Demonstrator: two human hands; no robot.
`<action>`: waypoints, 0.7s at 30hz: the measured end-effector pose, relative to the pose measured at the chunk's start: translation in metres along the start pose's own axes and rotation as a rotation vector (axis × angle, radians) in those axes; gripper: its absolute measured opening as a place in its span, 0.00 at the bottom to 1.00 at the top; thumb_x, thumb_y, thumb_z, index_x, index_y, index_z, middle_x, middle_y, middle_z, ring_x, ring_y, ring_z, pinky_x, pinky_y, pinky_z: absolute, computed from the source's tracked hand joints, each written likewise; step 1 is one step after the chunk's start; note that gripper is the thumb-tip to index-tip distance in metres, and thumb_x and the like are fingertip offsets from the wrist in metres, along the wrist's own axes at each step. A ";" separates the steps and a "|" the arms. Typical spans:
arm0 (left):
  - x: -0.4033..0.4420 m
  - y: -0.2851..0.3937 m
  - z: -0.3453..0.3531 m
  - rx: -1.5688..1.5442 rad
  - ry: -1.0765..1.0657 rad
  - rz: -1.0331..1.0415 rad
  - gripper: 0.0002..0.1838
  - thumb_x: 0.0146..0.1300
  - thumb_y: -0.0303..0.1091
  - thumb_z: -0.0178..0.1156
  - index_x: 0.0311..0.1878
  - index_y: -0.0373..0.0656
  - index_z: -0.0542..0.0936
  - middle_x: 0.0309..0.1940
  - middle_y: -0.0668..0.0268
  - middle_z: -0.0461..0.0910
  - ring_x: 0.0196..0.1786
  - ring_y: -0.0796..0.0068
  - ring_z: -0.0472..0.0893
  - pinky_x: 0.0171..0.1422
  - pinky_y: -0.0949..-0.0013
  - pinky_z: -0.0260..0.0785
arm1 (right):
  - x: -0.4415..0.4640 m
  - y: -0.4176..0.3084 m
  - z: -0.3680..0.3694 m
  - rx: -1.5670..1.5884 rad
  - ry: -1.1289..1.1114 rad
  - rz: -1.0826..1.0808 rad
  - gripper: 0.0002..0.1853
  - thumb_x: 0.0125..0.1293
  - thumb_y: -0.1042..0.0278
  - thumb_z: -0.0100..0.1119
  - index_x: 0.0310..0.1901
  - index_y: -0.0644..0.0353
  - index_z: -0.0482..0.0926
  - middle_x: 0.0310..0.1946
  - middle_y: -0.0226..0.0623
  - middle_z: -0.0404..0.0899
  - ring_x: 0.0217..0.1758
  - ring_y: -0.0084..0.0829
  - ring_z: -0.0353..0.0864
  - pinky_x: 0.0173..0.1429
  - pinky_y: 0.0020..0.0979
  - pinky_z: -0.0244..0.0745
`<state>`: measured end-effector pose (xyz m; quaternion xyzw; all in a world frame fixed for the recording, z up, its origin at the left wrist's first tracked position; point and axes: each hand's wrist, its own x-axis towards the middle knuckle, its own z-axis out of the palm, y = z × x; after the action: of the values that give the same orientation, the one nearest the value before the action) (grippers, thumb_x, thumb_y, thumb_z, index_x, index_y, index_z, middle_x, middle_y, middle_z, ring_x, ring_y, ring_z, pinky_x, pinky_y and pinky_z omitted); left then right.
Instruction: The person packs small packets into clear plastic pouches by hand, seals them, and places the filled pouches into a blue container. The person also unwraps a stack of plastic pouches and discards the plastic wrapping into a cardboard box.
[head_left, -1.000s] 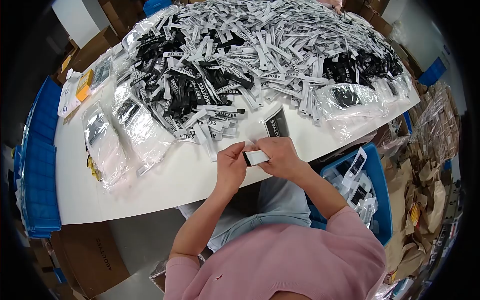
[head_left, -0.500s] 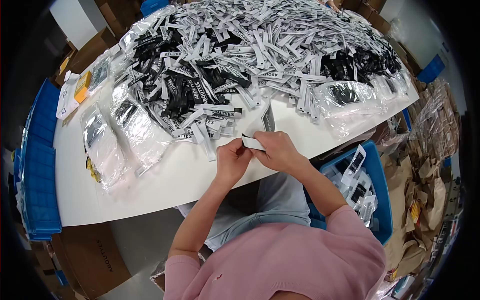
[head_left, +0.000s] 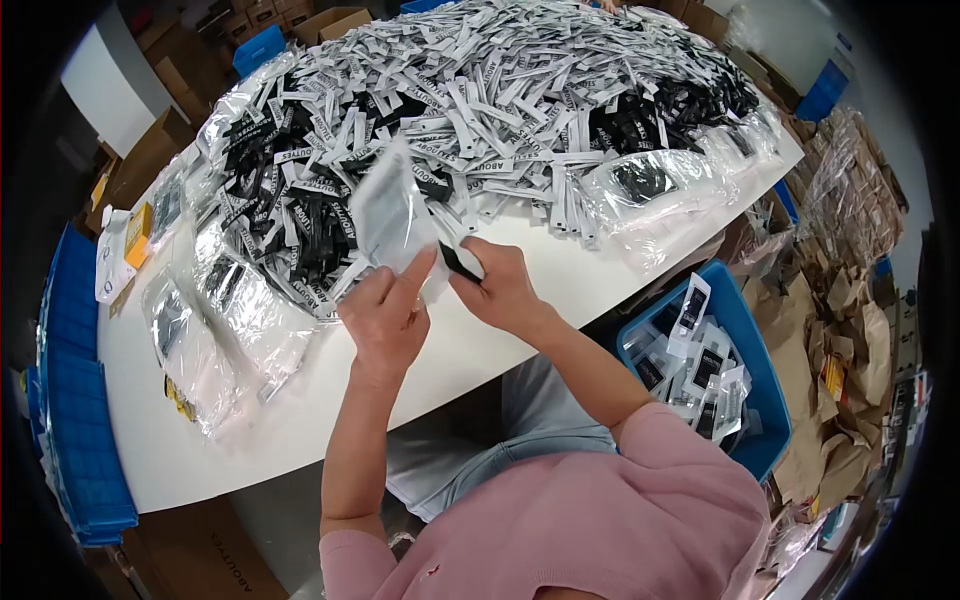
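My left hand (head_left: 386, 318) is closed on the lower end of a translucent plastic pouch (head_left: 388, 212), which stands up from the fingers and is smeared by motion. In my right hand (head_left: 503, 288), just beside it, a narrow black packet (head_left: 460, 263) is pinched between thumb and fingers, its free end pointing toward the pouch. Beyond both hands lies a large heap of white stick packets (head_left: 500, 112) with black lettering. Black packets (head_left: 318, 228) are mixed in on its left side.
Clear plastic bags (head_left: 190, 325) lie on the white table (head_left: 255, 445) at left, near a yellow box (head_left: 138, 235). Another clear bag (head_left: 640, 190) is at right. A blue bin (head_left: 772, 425) with filled pouches (head_left: 707, 368) stands by my right side. Blue crates (head_left: 75, 400) line the left edge.
My hands have moved apart, the left one going left. The pouch now rises from my left hand, and the black packet shows in my right. The view has shifted slightly.
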<state>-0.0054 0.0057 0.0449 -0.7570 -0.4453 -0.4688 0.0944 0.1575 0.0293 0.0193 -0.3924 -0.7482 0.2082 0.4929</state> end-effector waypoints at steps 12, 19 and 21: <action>-0.031 0.012 0.037 -0.013 -0.075 0.044 0.30 0.42 0.16 0.57 0.53 0.48 0.77 0.19 0.67 0.66 0.21 0.68 0.68 0.24 0.66 0.61 | -0.024 0.026 0.042 0.392 -0.011 0.213 0.11 0.60 0.69 0.45 0.40 0.65 0.72 0.28 0.41 0.77 0.29 0.31 0.76 0.34 0.34 0.71; -0.036 0.013 0.027 -0.029 -0.197 0.008 0.33 0.42 0.16 0.56 0.58 0.48 0.73 0.22 0.62 0.74 0.21 0.65 0.73 0.26 0.67 0.65 | -0.033 0.014 0.050 0.595 -0.026 0.444 0.13 0.59 0.67 0.43 0.40 0.68 0.72 0.27 0.42 0.76 0.31 0.28 0.75 0.36 0.30 0.70; -0.038 0.016 0.025 -0.013 -0.216 -0.093 0.33 0.43 0.16 0.55 0.57 0.49 0.73 0.23 0.61 0.75 0.21 0.65 0.73 0.26 0.67 0.66 | -0.034 0.012 0.051 0.645 -0.067 0.495 0.13 0.58 0.68 0.44 0.40 0.68 0.72 0.27 0.42 0.76 0.32 0.28 0.75 0.37 0.31 0.70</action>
<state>0.0159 -0.0120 0.0060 -0.7822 -0.4844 -0.3913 0.0191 0.1229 0.0137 -0.0308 -0.3790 -0.5430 0.5572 0.5011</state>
